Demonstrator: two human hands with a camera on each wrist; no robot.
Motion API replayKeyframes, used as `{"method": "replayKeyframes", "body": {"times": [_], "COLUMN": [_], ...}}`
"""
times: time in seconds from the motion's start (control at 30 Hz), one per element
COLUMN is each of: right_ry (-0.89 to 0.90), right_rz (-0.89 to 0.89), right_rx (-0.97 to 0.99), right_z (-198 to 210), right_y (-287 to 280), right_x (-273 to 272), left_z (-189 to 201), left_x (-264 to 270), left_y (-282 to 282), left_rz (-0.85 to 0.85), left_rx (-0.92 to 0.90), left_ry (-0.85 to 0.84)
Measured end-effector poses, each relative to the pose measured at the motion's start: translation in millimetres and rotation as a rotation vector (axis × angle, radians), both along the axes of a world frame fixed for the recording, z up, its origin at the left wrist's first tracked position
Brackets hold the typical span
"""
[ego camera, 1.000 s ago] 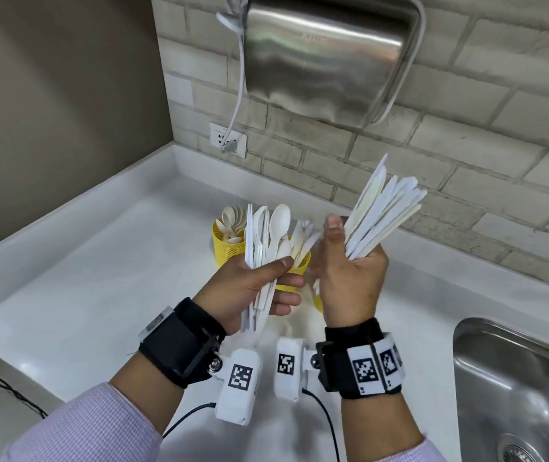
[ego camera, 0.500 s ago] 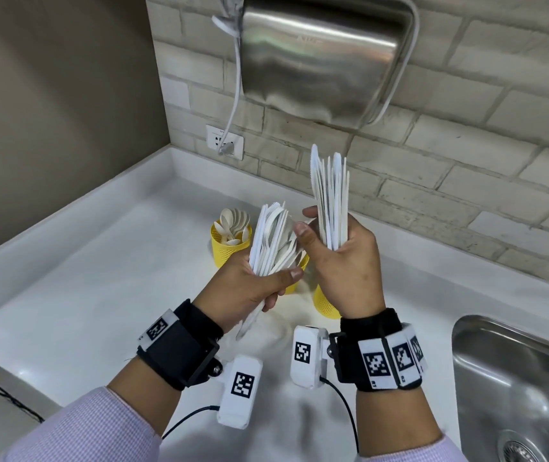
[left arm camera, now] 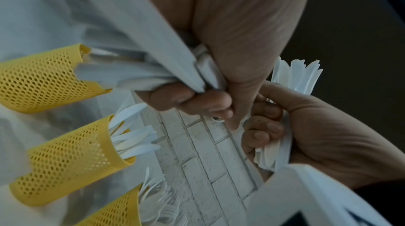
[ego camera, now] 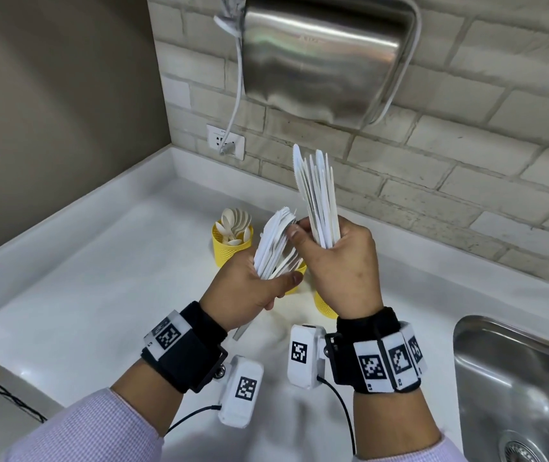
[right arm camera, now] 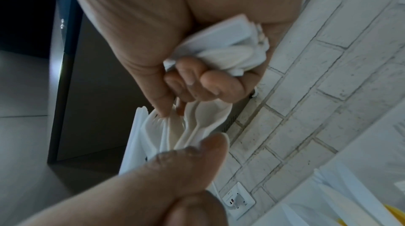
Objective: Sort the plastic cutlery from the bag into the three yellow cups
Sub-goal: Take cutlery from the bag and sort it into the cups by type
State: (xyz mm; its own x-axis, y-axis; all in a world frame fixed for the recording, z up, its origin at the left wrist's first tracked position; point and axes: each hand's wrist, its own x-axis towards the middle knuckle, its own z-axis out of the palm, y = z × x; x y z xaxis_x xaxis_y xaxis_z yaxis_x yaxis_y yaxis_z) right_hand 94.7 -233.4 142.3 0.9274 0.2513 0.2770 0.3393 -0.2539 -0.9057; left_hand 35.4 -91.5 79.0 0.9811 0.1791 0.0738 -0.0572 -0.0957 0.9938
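A bundle of white handles (right arm camera: pixel 221 46) is gripped in the right hand (right arm camera: pixel 186 27), close to the lens. Below, spoons and forks (right arm camera: pixel 186 124) are held by the left hand (right arm camera: pixel 153 177), with the right fingertips (right arm camera: pixel 166 108) touching them. A brick wall (right arm camera: pixel 317 91) and socket (right arm camera: pixel 238 200) are seen behind.

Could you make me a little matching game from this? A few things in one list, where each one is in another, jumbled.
Things:
1. bundle of knives
2. mixed bundle of cutlery
3. spoons
4. sink

Places:
A. standing in a yellow cup
B. gripped in the left hand
C. set into the counter at the right
D. gripped upright in the right hand

Pairs: 1-D, 2-B, 3-A, 4-C
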Motion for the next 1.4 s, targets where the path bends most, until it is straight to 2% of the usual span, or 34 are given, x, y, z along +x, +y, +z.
{"method": "replayKeyframes", "body": {"times": [0.13,0.33,0.57,0.67,0.83,0.97,1.07,1.13,1.23,1.4], "right_ry": [0.006,-0.029,-0.028,-0.035,-0.072,-0.032,0.000,0.024,0.013,0.060], "right_rz": [-0.016,-0.146,-0.247,-0.331,-0.423,-0.358,-0.276,-0.288,-0.397,-0.458], "right_rx": [-0.010,0.030,0.164,0.193,0.347,0.291,0.207,0.213,0.365,0.724], "right_z": [2.0,-0.7,0.4,0.6,3.7,1.6,-0.1,-0.4,3.0,11.7], "right_y": [0.8,4.2,3.0,2.5,0.0,-1.9,-1.3,-2.0,-5.0,-14.0], "right_x": [-2.4,-7.3,-9.6,-10.7,-8.8,-7.7,-7.7,-5.7,-1.5,2.2], "left_z": [-0.2,3.3,4.1,6.5,9.0,5.4,4.4,4.1,6.8,8.8], "left_x": [0.1,-1.0,-2.6,-3.8,-7.3,-6.3,-4.9,-4.7,-5.2,-5.5], "left_y": [1.0,-1.8,-3.3,-5.5,-6.9,-5.2,-4.3,-3.6,-4.3,-4.2], "left_rz": [0.020,-0.005,-0.038,-0.028,0.016,0.042,0.038,0.042,0.043,0.025], "left_rx": [0.034,0.037,0.058,0.080,0.161,0.272,0.286,0.298,0.306,0.280], "left_ry": [-0.015,-0.010,0.007,-0.005,-0.015,-0.045,-0.052,-0.052,-0.051,-0.044]}}
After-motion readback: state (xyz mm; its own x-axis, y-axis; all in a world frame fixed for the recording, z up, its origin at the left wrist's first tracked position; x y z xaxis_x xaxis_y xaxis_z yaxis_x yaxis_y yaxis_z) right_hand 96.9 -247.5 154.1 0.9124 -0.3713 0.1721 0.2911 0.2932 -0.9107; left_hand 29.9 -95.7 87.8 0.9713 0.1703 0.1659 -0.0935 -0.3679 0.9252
